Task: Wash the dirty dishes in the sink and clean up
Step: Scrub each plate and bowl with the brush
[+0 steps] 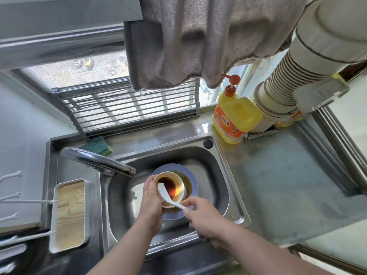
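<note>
**Soiled bowl held over steel sink**

A small round bowl (171,183), streaked with dark brown sauce, is tilted above a blue plate (193,182) lying in the stainless steel sink (222,175). The left hand (152,197) curls round the bowl's ribbed outer wall. The right hand (202,214) pinches the handle of a glossy white spoon (168,196), its scoop inside the bowl. A curved chrome tap (97,161) arches over the basin; a green sponge (99,145) sits behind, and a yellow pump bottle (235,118) stands on the counter.
</note>
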The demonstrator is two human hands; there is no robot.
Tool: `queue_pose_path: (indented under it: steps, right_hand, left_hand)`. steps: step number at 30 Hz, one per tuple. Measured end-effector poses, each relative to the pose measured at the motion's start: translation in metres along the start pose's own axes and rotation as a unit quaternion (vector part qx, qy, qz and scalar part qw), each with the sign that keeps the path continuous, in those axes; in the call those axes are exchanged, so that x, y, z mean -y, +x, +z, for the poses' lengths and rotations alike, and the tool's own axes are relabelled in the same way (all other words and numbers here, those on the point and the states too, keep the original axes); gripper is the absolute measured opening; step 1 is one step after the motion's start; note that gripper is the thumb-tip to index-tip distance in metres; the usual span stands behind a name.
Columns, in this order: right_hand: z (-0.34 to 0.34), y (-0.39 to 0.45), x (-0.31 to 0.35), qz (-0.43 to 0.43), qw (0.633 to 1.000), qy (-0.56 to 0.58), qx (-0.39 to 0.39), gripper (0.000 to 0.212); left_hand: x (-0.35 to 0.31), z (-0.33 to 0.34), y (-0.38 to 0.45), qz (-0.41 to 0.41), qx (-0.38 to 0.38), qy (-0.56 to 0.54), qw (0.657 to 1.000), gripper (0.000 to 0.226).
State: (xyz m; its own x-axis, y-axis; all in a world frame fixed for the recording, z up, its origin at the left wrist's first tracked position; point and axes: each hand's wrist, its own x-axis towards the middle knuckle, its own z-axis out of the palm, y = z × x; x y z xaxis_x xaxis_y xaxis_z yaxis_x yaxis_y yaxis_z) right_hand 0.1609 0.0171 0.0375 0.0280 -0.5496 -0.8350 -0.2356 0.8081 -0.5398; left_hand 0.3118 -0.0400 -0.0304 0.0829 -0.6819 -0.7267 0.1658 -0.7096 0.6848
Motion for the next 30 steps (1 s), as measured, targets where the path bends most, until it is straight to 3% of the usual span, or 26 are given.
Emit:
queue_pose_path:
  steps: [2, 3, 6, 7, 9, 10, 12, 18, 23, 27, 30]
  right_hand:
    - [0.002, 0.002, 0.003, 0.054, 0.994, 0.097, 0.021, 0.024]
    - [-0.001, 0.0, 0.004, 0.059, 0.993, 0.093, 0.028, 0.024]
    - [-0.02, -0.006, 0.007, 0.001, 0.996, -0.09, 0.001, 0.024]
    - [-0.029, -0.008, 0.01, -0.032, 0.975, -0.217, -0.028, 0.028]
    - [-0.042, -0.011, 0.018, -0.094, 0.883, -0.453, -0.082, 0.042]
    - [-0.043, -0.011, 0.022, -0.124, 0.846, -0.509, -0.098, 0.048]
    - [-0.04, -0.012, 0.026, -0.143, 0.817, -0.551, -0.086, 0.053]
    - [-0.016, -0.01, 0.014, -0.11, 0.91, -0.4, -0.028, 0.035]
    - [-0.018, 0.0, 0.005, -0.135, 0.89, -0.421, -0.112, 0.037]
    - [-0.014, -0.004, -0.002, -0.091, 0.893, -0.432, -0.081, 0.043]
    - [-0.006, -0.009, 0.007, -0.089, 0.911, -0.402, -0.038, 0.038]
  left_hand:
    - [0.005, 0.003, -0.003, -0.003, 0.008, -0.008, 1.0, 0.033]
    - [0.005, 0.001, -0.002, -0.002, 0.009, -0.004, 1.0, 0.033]
    - [0.003, -0.011, 0.004, 0.014, 0.02, 0.044, 0.999, 0.031]
    - [0.002, -0.016, 0.006, 0.021, 0.026, 0.064, 0.997, 0.032]
    - [-0.002, -0.021, 0.009, 0.019, 0.045, 0.105, 0.993, 0.033]
    - [-0.005, -0.021, 0.009, 0.013, 0.056, 0.124, 0.991, 0.034]
    - [-0.013, -0.019, 0.009, 0.0, 0.063, 0.153, 0.986, 0.034]
    - [-0.015, -0.016, 0.01, -0.054, 0.02, 0.161, 0.985, 0.024]
    - [-0.012, -0.022, 0.007, -0.118, 0.036, 0.133, 0.983, 0.028]
    - [-0.011, -0.029, 0.014, -0.14, 0.052, 0.139, 0.979, 0.027]
    - [-0.005, -0.024, 0.012, -0.178, 0.02, 0.122, 0.976, 0.033]
